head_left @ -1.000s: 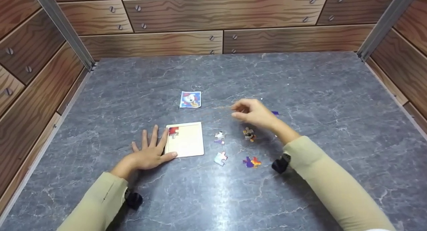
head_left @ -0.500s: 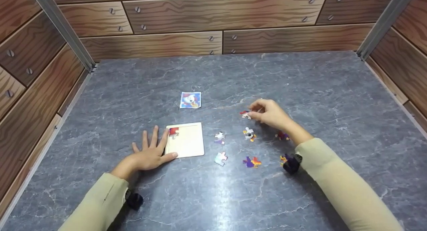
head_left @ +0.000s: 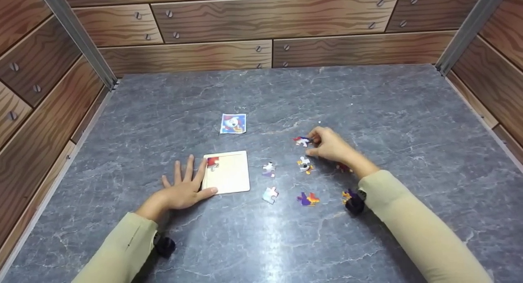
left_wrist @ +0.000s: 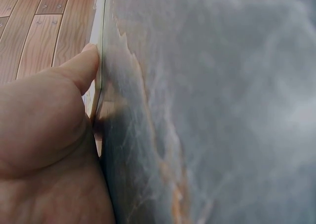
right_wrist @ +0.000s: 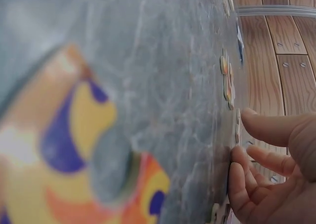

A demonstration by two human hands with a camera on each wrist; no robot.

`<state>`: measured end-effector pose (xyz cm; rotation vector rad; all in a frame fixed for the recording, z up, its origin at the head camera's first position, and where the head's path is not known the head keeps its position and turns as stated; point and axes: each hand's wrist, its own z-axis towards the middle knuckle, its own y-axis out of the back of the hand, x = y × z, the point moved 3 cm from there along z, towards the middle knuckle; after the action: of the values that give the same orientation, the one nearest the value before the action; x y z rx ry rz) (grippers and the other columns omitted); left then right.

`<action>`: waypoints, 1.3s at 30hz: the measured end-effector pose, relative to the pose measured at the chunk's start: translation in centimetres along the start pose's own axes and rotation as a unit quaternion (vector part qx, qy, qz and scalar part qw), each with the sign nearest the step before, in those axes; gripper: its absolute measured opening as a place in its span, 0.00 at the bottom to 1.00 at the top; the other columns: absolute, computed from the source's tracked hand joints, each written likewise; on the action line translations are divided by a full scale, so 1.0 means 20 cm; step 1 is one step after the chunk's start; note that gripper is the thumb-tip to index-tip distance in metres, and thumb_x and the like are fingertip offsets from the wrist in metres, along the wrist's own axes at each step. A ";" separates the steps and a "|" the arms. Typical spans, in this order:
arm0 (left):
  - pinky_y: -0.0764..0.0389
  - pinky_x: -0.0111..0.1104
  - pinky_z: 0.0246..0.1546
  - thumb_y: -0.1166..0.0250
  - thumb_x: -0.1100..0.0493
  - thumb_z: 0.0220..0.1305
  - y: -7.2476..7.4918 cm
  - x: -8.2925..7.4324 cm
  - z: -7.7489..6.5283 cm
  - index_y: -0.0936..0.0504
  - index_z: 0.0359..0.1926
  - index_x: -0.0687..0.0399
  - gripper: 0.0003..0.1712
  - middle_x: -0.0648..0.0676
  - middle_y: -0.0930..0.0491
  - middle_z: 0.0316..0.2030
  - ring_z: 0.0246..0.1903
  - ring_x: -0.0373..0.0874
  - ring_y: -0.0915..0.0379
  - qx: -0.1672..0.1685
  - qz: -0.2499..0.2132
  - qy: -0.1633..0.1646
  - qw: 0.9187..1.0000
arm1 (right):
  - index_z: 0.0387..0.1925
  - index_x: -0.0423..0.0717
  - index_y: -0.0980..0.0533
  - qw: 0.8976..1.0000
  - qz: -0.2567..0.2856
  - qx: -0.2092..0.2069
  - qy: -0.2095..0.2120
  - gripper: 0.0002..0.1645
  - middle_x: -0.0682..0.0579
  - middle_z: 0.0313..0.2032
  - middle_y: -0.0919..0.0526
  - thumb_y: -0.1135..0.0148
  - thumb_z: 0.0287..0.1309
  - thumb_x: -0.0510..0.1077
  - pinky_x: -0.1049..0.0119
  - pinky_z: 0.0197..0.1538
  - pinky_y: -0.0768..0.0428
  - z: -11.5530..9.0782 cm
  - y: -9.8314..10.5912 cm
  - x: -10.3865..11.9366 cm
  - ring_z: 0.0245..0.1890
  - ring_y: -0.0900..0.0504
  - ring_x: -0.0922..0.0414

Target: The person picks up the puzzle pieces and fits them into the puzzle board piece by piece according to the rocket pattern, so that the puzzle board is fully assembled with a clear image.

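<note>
In the head view my left hand (head_left: pixel 182 191) lies spread on the table. Its index finger and thumb touch the left side of a square wooden puzzle tray (head_left: pixel 233 174). A red-and-grey jigsaw piece (head_left: pixel 213 163) fills the tray's upper left corner. In the left wrist view the thumb (left_wrist: pixel 84 68) rests against the tray's edge. My right hand (head_left: pixel 331 146) is beside a red, white and blue jigsaw piece (head_left: pixel 301 141), thumb and fingers apart. Its fingertips are close to that piece; whether they touch it I cannot tell. The right wrist view shows the thumb (right_wrist: pixel 269 128) spread from the fingers.
More jigsaw pieces lie between tray and right arm: a white one (head_left: pixel 269 169), a pale blue one (head_left: pixel 270 194), a white-and-orange one (head_left: pixel 305 165), a purple-and-orange one (head_left: pixel 308 198). Another (head_left: pixel 346 195) is partly under the right wrist camera. A picture card (head_left: pixel 233 123) lies behind the tray.
My right hand first moved right, uncovering the red, white and blue piece, then its thumb drew away from that piece toward me. The left hand and tray have stayed put.
</note>
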<state>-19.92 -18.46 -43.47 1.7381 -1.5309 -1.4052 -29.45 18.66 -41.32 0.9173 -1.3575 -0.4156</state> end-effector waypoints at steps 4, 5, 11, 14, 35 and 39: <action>0.81 0.70 0.48 0.57 0.27 0.61 0.00 0.00 0.00 0.72 0.72 0.48 0.53 0.63 0.85 0.68 0.62 0.66 0.95 0.000 0.002 0.001 1.000 | 0.48 0.30 0.29 1.000 -0.004 -0.002 0.002 0.28 0.33 0.45 0.28 0.31 0.47 0.40 0.49 0.54 0.33 0.01 0.00 0.00 0.48 0.29 0.41; 0.81 0.70 0.48 0.57 0.27 0.61 0.00 0.00 0.00 0.72 0.72 0.48 0.53 0.63 0.85 0.68 0.62 0.66 0.95 0.001 0.002 0.001 1.000 | 0.48 0.30 0.30 1.000 -0.003 -0.001 0.000 0.29 0.33 0.45 0.29 0.30 0.47 0.40 0.49 0.55 0.34 0.02 0.00 0.00 0.48 0.30 0.41; 0.81 0.70 0.48 0.57 0.27 0.61 0.00 0.00 0.00 0.73 0.72 0.48 0.53 0.63 0.86 0.68 0.62 0.66 0.96 0.005 -0.004 0.000 1.000 | 0.51 0.30 0.31 1.000 -0.004 0.013 -0.010 0.32 0.35 0.42 0.29 0.30 0.46 0.41 0.49 0.53 0.33 0.04 -0.01 0.00 0.46 0.30 0.42; 0.82 0.69 0.48 0.57 0.27 0.62 -0.01 0.00 0.00 0.73 0.72 0.48 0.53 0.63 0.86 0.68 0.62 0.65 0.96 0.005 -0.005 0.001 1.000 | 0.50 0.31 0.32 1.000 -0.005 0.024 -0.013 0.31 0.36 0.41 0.29 0.31 0.46 0.40 0.49 0.52 0.33 0.05 -0.02 0.00 0.45 0.31 0.43; 0.81 0.70 0.48 0.57 0.27 0.61 0.00 0.00 0.00 0.72 0.72 0.49 0.53 0.64 0.85 0.68 0.62 0.66 0.95 -0.004 0.000 0.001 1.000 | 0.36 0.31 0.27 0.999 0.011 0.038 -0.011 0.18 0.46 0.32 0.27 0.32 0.45 0.38 0.65 0.36 0.29 0.08 -0.02 0.00 0.32 0.30 0.54; 0.81 0.69 0.48 0.57 0.27 0.61 0.00 0.00 0.00 0.72 0.72 0.48 0.53 0.63 0.86 0.68 0.62 0.66 0.96 0.002 0.000 0.001 1.000 | 0.37 0.31 0.27 1.000 0.009 0.019 -0.007 0.19 0.44 0.34 0.25 0.33 0.45 0.38 0.68 0.34 0.27 0.07 -0.02 -0.01 0.32 0.28 0.54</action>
<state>-19.97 -18.49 -43.52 1.7422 -1.5338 -1.4007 -30.69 18.09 -41.74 0.9353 -1.3887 -0.3836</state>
